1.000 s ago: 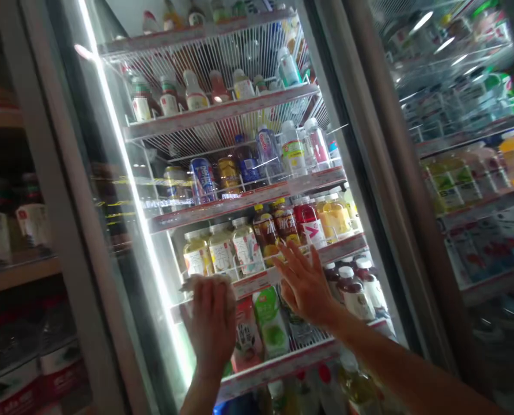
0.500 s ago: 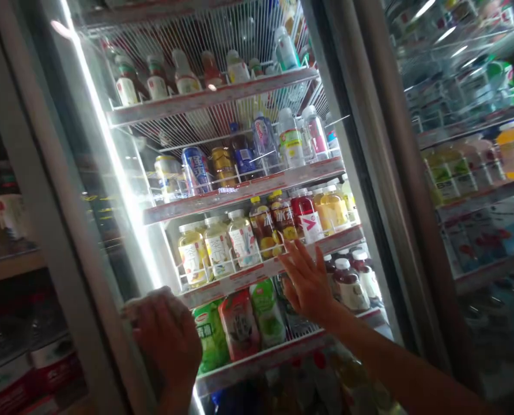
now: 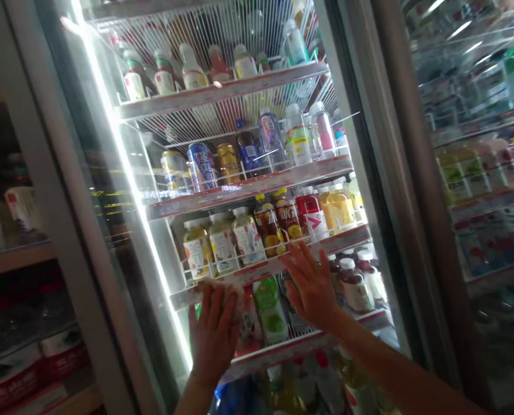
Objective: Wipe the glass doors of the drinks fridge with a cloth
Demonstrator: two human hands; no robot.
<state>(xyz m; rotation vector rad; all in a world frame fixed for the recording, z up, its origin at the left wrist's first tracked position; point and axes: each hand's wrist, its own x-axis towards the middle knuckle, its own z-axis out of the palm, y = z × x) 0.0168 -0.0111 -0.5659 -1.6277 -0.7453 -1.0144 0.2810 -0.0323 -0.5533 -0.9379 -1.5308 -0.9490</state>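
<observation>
My left hand holds a pale, crumpled cloth flat against the front edge of a cooler shelf. Its fingers lie over the cloth. On the same shelf edge, farther right, my right hand is open with its fingers spread, its fingertips resting on the strip and nothing held. Just above it stand dark iced tea bottles with yellow caps. Pale tea bottles stand above my left hand, behind a wire rail. A green drink carton shows between the hands on the shelf below.
The lit cooler has several shelves of bottles and cans. A bright light strip runs down its left side. A metal door frame stands at right, with another stocked cooler beyond. Packed drinks fill a shelf at lower left.
My left hand has moved right with the cloth, from the cooler's left frame onto the shelf edge. My right hand stays at the shelf edge. The view has shifted slightly.
</observation>
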